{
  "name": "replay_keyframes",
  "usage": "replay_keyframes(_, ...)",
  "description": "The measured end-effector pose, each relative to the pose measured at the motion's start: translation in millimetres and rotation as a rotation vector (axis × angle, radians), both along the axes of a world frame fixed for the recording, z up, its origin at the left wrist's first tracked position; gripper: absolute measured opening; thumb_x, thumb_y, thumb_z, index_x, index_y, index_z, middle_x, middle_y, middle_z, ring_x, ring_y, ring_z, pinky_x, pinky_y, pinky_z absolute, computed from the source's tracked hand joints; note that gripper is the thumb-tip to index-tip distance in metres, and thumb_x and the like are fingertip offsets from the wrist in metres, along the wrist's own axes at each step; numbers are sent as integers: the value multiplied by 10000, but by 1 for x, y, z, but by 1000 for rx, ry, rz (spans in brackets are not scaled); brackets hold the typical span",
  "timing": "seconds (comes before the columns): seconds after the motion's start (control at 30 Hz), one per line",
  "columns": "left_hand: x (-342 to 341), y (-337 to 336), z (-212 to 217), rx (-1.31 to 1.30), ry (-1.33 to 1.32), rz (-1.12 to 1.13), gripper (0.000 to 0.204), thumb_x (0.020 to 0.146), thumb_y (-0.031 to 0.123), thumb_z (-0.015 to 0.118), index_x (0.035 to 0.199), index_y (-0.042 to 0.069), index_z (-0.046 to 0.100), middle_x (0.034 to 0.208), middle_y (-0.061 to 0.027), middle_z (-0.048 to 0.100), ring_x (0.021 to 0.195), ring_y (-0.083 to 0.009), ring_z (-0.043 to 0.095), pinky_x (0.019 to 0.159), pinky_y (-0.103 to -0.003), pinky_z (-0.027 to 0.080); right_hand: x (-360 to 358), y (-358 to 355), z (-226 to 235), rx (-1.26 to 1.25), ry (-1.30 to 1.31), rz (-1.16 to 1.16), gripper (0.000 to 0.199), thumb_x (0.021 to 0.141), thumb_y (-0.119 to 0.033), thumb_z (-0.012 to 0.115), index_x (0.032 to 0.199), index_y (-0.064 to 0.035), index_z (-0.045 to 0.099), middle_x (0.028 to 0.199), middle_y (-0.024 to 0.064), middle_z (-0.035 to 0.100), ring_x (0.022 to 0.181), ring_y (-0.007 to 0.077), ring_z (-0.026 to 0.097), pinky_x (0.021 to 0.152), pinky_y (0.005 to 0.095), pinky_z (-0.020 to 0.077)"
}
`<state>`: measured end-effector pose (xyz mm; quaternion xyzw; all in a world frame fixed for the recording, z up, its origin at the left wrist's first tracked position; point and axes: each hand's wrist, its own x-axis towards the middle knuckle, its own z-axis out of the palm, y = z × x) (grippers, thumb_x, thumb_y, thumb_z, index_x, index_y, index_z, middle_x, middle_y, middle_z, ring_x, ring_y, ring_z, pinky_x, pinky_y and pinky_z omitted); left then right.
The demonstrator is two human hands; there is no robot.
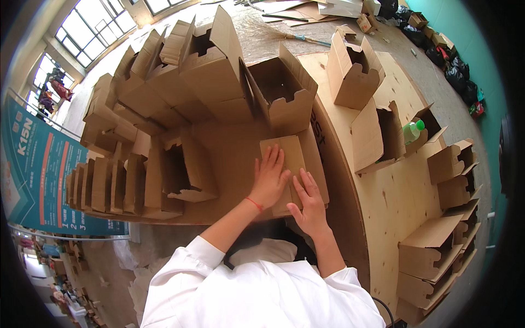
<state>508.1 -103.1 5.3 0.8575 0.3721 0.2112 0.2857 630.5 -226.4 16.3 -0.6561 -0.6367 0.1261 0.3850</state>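
A flat brown cardboard piece (291,150) lies in front of me on the cardboard-covered work surface (232,147). My left hand (269,177) rests on it with fingers stretched out, a red string around the wrist. Beside it, my right hand (309,205) lies lower on the cardboard, its fingers extended and thumb apart. Neither hand grips anything. An open-topped carton (287,101) stands just beyond the flat piece. To the left, another open carton (188,169) sits on the same surface.
Stacked cartons (213,71) rise at the far left, and a row of cartons (117,186) lines the near left. On the plywood table (383,218) at right stand more cartons (355,71) and a green-capped bottle (414,130). A broom (295,37) lies on the floor beyond.
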Motion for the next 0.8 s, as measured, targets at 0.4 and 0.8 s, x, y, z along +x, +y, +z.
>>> replay_keyframes(0.4,10,6,-30,-930,-743,273,742,950,225,562,1512,54,109,1445,-212,386,1361,-284,361,1088,-358,321,-18,-4,-9,22,292,-261,462,799,-104,695,1244,-25,596,1435,237,392,1290,381,441,1045,424,388)
replay_keyframes(0.8,61,7,-32,-615,-404,192,778,906,348,595,1494,34,193,1449,-236,368,1353,-363,348,1106,-422,286,43,11,-9,-40,193,-416,364,850,-142,656,1197,-36,639,1367,233,478,1225,376,500,1019,420,410)
